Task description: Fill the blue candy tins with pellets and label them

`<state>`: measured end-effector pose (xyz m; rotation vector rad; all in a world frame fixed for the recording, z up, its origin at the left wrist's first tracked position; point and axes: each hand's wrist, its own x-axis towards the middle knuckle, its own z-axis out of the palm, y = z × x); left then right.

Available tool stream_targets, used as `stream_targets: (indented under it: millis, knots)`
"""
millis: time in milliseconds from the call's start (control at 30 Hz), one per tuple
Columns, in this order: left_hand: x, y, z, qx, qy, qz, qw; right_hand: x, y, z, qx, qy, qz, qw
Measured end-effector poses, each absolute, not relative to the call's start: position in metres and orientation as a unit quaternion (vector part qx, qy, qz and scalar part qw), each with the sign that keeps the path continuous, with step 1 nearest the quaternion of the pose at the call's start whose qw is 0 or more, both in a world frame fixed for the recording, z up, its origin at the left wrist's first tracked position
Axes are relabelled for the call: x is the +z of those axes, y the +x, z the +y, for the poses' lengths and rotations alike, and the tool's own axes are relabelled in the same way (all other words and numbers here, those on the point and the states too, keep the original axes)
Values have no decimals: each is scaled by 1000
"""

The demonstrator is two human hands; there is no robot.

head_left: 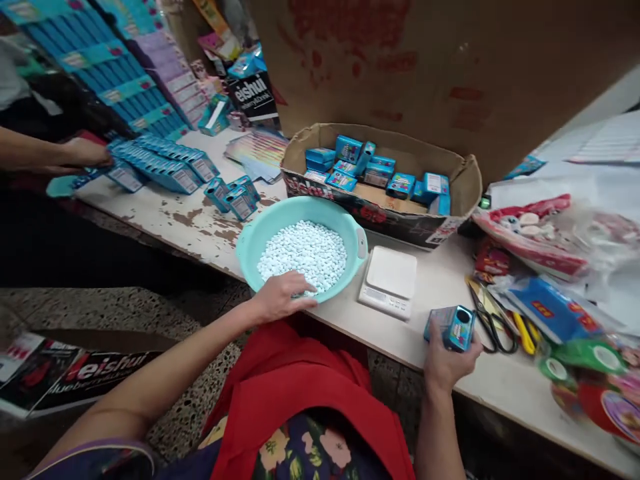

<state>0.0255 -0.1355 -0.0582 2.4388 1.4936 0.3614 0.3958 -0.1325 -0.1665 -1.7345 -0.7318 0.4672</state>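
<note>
My left hand (283,298) is over the near rim of a mint-green plastic basin (244,257), its fingers stretched out and apart at the edge of the small white pellets (307,253) inside. I see nothing held in it. My right hand (449,360) grips a small blue carton (463,327) with a dark round mark on its face, at the table's front edge. Whether a second carton is in that grip I cannot tell. Between the basin and my right hand lies a white digital scale (390,273) with a bare platform.
Behind the basin stands an open cardboard box (425,223) with several blue cartons. Rows of blue cartons (165,160) stand at left, near another person's hand (87,152). Black-handled scissors (493,327), a yellow-handled tool (525,333) and green tape rolls (595,357) lie at right.
</note>
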Motion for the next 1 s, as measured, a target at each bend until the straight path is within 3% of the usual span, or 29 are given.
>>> stream_targets:
  millis: [100,267,400,533,667,767,867,1000]
  knots:
    - [-56,10,-105,158,774,583,190,-161,399,-129,146,-757,-258,581]
    - [-78,21,-56,-1,759,579,297,-126,395,-130,165,-697,-259,648]
    - [-87,45,-56,-64,795,540,268,-89,358,-117,293,-624,-261,676]
    - [-78,32,-73,-72,819,519,234,-62,304,-94,437,-551,-298,645]
    - [-68,3,-76,-66,772,590,226,-47,252,-67,462,-469,-443,609]
    - [-65,-9,-70,52,700,663,260,-49,220,-49,467,-444,-536,545]
    - [-59,-11,-64,270,546,701,370,-59,202,-39,443,-460,-612,466]
    - [-38,3,-63,526,317,583,532,-68,194,-43,372,-471,-694,397]
